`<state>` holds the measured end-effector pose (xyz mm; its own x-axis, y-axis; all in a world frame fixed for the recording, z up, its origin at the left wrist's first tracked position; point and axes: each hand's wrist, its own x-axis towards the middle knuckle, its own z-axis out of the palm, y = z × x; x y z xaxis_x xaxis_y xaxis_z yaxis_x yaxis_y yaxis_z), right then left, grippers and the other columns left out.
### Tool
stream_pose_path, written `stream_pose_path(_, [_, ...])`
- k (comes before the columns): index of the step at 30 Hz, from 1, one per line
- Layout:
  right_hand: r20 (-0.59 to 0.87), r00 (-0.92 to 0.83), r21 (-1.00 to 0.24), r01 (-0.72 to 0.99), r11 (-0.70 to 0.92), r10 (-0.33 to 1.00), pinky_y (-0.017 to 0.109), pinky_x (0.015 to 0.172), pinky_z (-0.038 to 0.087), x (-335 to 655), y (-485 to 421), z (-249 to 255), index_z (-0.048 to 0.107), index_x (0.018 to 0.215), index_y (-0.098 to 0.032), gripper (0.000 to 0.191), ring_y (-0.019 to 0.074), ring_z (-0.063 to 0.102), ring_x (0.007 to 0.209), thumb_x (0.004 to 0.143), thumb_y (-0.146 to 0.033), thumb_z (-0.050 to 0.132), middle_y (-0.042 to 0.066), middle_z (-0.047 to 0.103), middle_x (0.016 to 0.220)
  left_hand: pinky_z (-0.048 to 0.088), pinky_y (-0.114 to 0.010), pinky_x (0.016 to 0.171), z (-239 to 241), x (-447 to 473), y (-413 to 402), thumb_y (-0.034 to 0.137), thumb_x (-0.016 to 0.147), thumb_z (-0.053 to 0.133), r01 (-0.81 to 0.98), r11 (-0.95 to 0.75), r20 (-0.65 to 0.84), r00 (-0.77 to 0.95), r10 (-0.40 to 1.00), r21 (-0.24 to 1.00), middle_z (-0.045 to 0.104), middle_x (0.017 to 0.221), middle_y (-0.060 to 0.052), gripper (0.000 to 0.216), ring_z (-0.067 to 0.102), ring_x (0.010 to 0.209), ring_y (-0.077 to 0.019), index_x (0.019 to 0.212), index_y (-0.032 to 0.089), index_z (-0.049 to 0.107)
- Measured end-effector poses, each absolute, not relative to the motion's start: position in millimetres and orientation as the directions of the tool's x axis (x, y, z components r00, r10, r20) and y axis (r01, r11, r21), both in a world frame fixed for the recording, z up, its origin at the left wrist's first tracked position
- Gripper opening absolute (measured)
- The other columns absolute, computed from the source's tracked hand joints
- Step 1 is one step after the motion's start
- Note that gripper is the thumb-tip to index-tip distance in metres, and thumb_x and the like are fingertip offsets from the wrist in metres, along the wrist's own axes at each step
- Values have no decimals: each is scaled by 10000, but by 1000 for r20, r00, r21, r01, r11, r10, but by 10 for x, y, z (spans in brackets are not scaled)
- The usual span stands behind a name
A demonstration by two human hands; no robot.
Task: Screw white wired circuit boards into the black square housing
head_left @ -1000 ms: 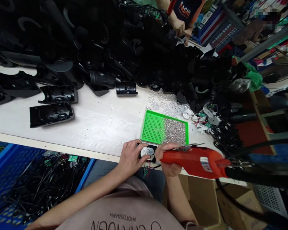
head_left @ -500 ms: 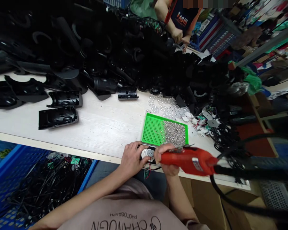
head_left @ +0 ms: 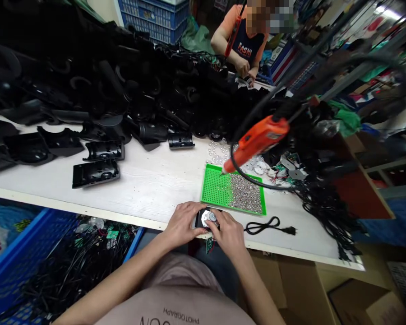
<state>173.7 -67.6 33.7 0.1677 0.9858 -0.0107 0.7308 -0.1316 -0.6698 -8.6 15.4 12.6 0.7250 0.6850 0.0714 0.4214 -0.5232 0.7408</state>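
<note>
At the front edge of the table, my left hand [head_left: 185, 222] is closed round the left side of a small black plastic housing [head_left: 198, 220]. A white part with a round grey disc [head_left: 211, 217] sits in it. My right hand [head_left: 230, 232] pinches this white part from the right, thumb and fingers on its edge. Below the hands a small green circuit board [head_left: 209, 245] dangles on wires over the table edge. A red electric screwdriver [head_left: 257, 141] hangs tilted from its cable, free of my hands, above the green perforated tray [head_left: 211, 198] of small screws [head_left: 246, 192].
Black plastic shells [head_left: 96, 174] lie at left, with a large heap of them behind. Clear small parts [head_left: 218, 151] are spread behind the tray. A black power cord [head_left: 274, 225] lies at right. A blue crate [head_left: 30, 253] stands below left. Across the heap, another person [head_left: 245, 49] works.
My right hand has let go of the red screwdriver, which now hangs up and away above the tray. That hand has moved onto the white part. The power cord has come into view.
</note>
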Motion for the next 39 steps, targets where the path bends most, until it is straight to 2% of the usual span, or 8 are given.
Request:
stream_pose_path(5, [-142, 469, -983, 36, -179, 872, 246, 576, 481, 1867, -633, 173, 619, 1051, -242, 358, 133, 580, 620, 791, -488, 635, 15, 672, 822, 361, -441, 985, 139, -144, 221, 384, 711, 776, 422, -514, 55, 731, 680, 747, 602, 1280, -75, 650, 512, 1162, -275, 1285, 253, 500])
stream_pose_path(10, [-161, 467, -932, -363, 22, 870, 258, 561, 499, 1808, -706, 145, 571, 1119, -286, 454, 138, 598, 655, 750, -537, 652, 24, 665, 916, 311, -524, 1066, 253, -112, 109, 241, 731, 686, 399, -540, 91, 737, 669, 741, 493, 1399, -105, 751, 407, 1301, -306, 1413, 261, 373])
stream_pose_path(16, [109, 237, -925, 380, 11, 965, 339, 810, 541, 1898, -1101, 456, 635, 1139, -232, 297, 211, 665, 903, 884, -329, 517, 77, 711, 988, 459, -470, 946, 393, 81, -189, 373, 840, 594, 213, -229, 8, 717, 698, 950, 594, 1244, -124, 558, 578, 1105, -278, 1353, 248, 411])
stream_pose_path(23, [125, 269, -64, 963, -263, 955, 440, 984, 434, 2918, -1406, 334, 634, 1190, -180, 453, 275, 568, 1154, 824, -9, 428, 122, 655, 1230, 466, -440, 900, 398, 177, -386, 605, 807, 607, -176, 477, -80, 879, 470, 861, 639, 918, -52, 592, 621, 909, -228, 1254, 247, 458])
stream_pose_path(27, [126, 203, 64, 975, -212, 971, 403, 853, 474, 2939, -1553, 479, 676, 1037, -172, 317, 264, 624, 950, 856, -43, 450, 125, 719, 990, 455, -490, 946, 475, 78, -471, 596, 785, 645, -295, 614, -112, 837, 536, 732, 630, 832, -25, 598, 636, 791, -193, 1246, 238, 515])
stream_pose_path(31, [330, 74, -247, 969, 10, 941, 350, 765, 494, 2364, -1653, 978, 580, 1117, -211, 306, 223, 632, 856, 853, -80, 498, 74, 693, 910, 542, -421, 853, 697, -536, -266, 616, 769, 650, -466, 561, -232, 590, 774, 684, 505, 585, 81, 542, 435, 411, -48, 1172, 257, 604])
stream_pose_path(35, [336, -248, -710, 567, 418, 909, 295, 707, 510, 1419, -1171, 1091, 581, 1019, -241, 227, 177, 636, 782, 828, -119, 579, 25, 680, 842, 587, -271, 694, 1167, -1618, -87, 558, 671, 776, -574, 199, -146, 137, 980, 794, 449, 556, 124, 497, 286, 364, -1, 1070, 290, 650])
stream_pose_path(39, [10, -447, -938, 304, 163, 894, 297, 716, 511, 76, -556, 580, 621, 910, -218, 105, 171, 651, 765, 808, -225, 639, 16, 695, 859, 531, -153, 585, 1808, -2511, -369, 573, 819, 627, -319, -166, 58, -320, 946, 933, 407, 504, 148, 303, 190, 326, 2, 1011, 343, 665])
